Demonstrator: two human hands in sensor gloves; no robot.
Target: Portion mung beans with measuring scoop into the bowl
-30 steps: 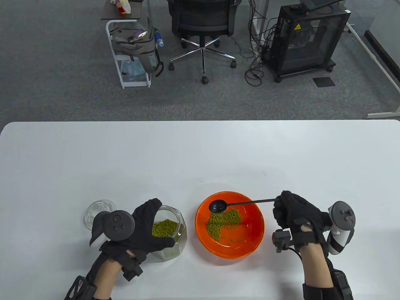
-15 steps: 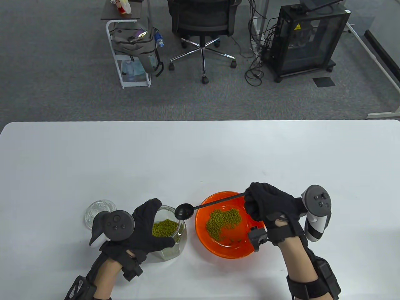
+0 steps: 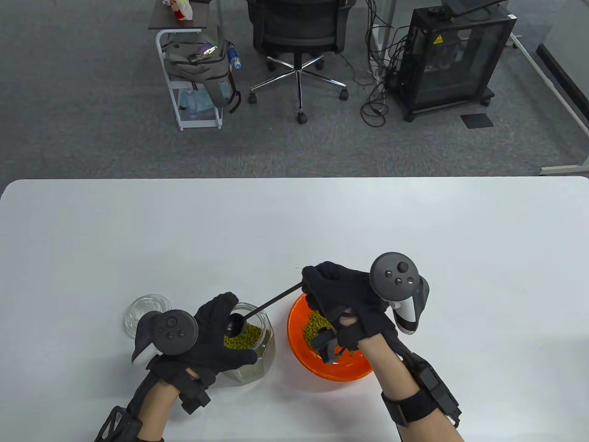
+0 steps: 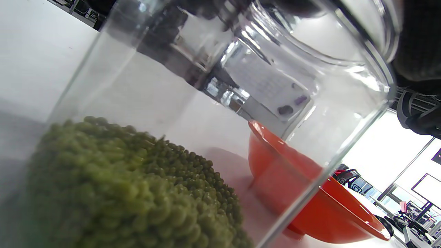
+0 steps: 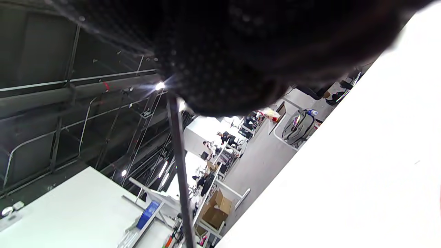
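Note:
A glass jar (image 3: 257, 350) of green mung beans (image 3: 244, 338) stands near the table's front left, and my left hand (image 3: 216, 338) grips its left side. My right hand (image 3: 343, 299) holds the handle of a black measuring scoop (image 3: 269, 305), hovering over the orange bowl (image 3: 303, 359). The scoop's head (image 3: 235, 324) dips into the jar's mouth above the beans. A heap of beans (image 3: 315, 328) lies in the bowl, partly hidden by my right hand. The left wrist view shows the jar wall (image 4: 310, 113), its beans (image 4: 120, 186) and the bowl (image 4: 310, 206). The right wrist view shows only the scoop handle (image 5: 179, 165).
The jar's glass lid (image 3: 140, 309) lies on the table just left of my left hand. One stray bean (image 3: 297, 268) sits behind the bowl. Beyond the table's far edge stand an office chair (image 3: 299, 37), a cart (image 3: 193, 69) and a black cabinet (image 3: 451, 55).
My right hand has carried the scoop leftward from over the bowl to the jar, and its head has gone down into the jar's mouth. The left hand and jar have stayed still.

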